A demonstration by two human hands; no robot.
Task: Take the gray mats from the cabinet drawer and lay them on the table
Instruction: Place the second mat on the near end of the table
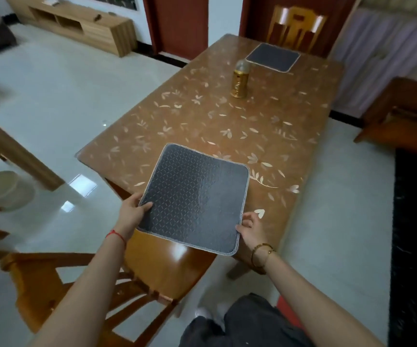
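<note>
Gray mat pinched at near corners by left hand and right hand fingers; judged light, floppy; best held at edges over desk.

No readable text, labels, brands or nos. anywhere. Gold bottle on the table has embossed markings on its side, too blurred to read as letters or anything else. Gray mats carry only a stitched pattern, no lettering.
</note>
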